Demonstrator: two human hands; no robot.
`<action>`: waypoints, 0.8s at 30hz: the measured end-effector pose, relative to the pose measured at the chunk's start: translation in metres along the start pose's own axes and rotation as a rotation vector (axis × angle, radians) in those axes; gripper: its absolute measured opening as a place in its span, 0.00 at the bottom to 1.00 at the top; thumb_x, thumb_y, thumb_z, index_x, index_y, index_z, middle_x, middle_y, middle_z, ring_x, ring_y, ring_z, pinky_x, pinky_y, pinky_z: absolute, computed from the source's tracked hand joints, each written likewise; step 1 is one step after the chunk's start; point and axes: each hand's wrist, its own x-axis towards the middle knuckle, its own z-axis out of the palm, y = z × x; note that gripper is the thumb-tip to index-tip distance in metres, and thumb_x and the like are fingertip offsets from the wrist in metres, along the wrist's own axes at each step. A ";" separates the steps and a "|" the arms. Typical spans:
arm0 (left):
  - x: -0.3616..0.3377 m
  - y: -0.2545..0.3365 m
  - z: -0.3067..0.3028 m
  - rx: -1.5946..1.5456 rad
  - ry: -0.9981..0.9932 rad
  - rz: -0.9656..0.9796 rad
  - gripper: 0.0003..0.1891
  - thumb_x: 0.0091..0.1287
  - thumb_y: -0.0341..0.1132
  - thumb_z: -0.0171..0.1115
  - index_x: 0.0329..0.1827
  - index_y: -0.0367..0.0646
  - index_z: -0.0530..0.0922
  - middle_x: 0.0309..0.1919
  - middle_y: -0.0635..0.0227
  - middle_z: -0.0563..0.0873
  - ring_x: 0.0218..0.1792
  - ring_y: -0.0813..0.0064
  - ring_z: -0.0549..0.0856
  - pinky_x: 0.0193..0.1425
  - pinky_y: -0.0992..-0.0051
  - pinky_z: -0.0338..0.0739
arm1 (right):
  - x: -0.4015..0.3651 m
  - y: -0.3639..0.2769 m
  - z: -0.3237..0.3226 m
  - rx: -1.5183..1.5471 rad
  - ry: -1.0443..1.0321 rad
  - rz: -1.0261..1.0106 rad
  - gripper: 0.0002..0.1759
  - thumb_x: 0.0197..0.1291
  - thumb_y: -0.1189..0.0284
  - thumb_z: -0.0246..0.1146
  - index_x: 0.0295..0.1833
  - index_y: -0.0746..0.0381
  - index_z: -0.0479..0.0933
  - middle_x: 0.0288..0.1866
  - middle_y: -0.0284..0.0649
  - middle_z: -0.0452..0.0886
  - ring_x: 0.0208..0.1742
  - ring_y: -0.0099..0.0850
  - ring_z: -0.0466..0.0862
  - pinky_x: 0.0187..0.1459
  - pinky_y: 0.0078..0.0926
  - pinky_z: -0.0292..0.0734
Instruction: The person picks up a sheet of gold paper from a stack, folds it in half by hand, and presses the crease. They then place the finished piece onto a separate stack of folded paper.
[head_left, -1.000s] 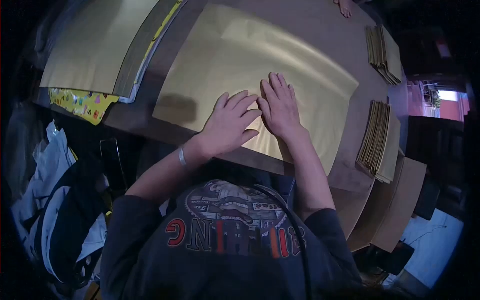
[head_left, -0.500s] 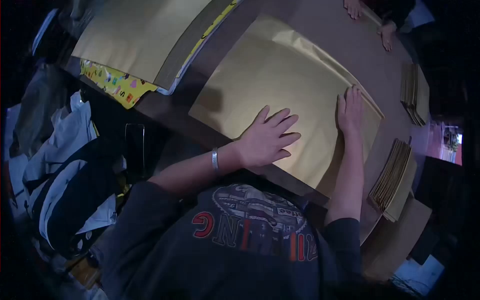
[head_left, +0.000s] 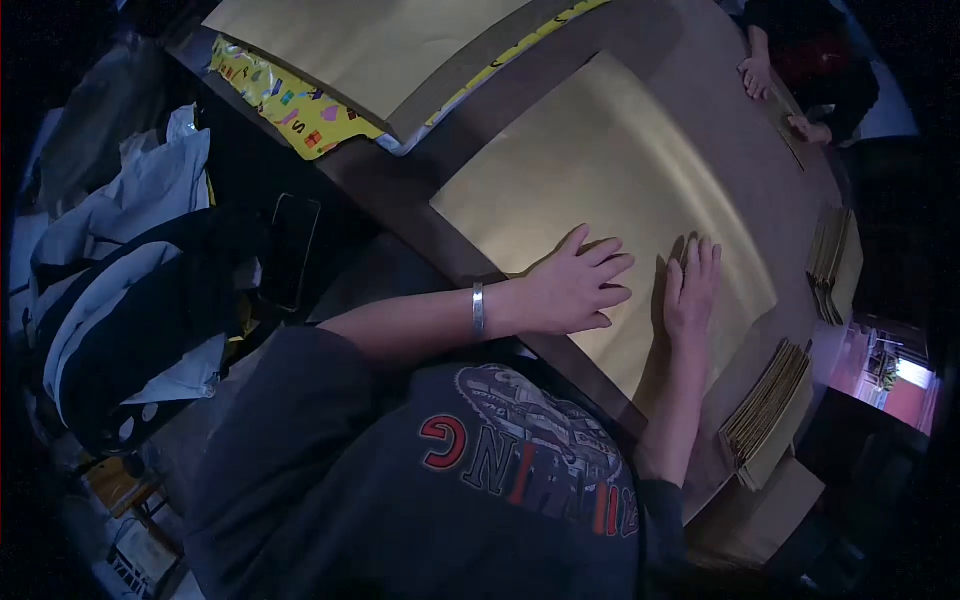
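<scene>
The large gold sheet [head_left: 600,170] lies flat on the brown table [head_left: 700,60] and fills the centre of the frame, reaching from the near edge of the table up toward the upper right; its surface shines under the light. The left hand [head_left: 575,290] rests palm down on the lower part of the sheet, fingers stretched out and slightly fanned, gripping nothing; a metal bracelet [head_left: 478,310] sits on its wrist. The right hand [head_left: 690,290] lies palm down just beside it, to the right of centre, fingers straight and close together, flat on the paper and holding nothing; the two hands are near each other but apart.

At the lower right a stack of folded brown paper [head_left: 765,410] sits at the table's edge; a second such stack [head_left: 835,265] lies at the right edge, farther up. At the top of the frame a pile of gold sheets [head_left: 370,45] rests on the table, with yellow patterned paper [head_left: 290,105] sticking out from beneath it at the upper left. In the upper right corner, a co-worker's two hands [head_left: 757,75] touch the far side of the table. Left of centre, off the table, a dark phone [head_left: 293,250] lies beside a heap of dark and pale fabric [head_left: 130,310]; the person's dark printed shirt [head_left: 480,480] fills the bottom of the frame.
</scene>
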 end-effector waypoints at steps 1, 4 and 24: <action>0.001 0.000 0.000 -0.004 -0.008 -0.004 0.22 0.62 0.53 0.62 0.53 0.52 0.79 0.61 0.60 0.73 0.68 0.59 0.66 0.69 0.44 0.58 | -0.006 -0.011 -0.005 0.024 -0.010 -0.025 0.28 0.71 0.62 0.52 0.72 0.63 0.64 0.76 0.52 0.60 0.79 0.53 0.52 0.75 0.54 0.48; 0.003 0.001 0.000 -0.062 0.023 -0.006 0.17 0.58 0.51 0.65 0.43 0.50 0.83 0.56 0.62 0.76 0.64 0.62 0.70 0.67 0.52 0.62 | -0.023 -0.026 -0.009 0.080 -0.029 -0.074 0.27 0.70 0.63 0.54 0.70 0.63 0.66 0.75 0.53 0.61 0.78 0.54 0.54 0.75 0.53 0.48; -0.074 -0.112 -0.123 -0.186 0.074 -0.430 0.07 0.62 0.31 0.63 0.40 0.40 0.84 0.39 0.62 0.85 0.44 0.58 0.83 0.50 0.64 0.77 | -0.049 -0.032 -0.023 0.084 -0.038 0.009 0.23 0.69 0.62 0.56 0.67 0.57 0.72 0.75 0.49 0.62 0.78 0.51 0.55 0.74 0.50 0.53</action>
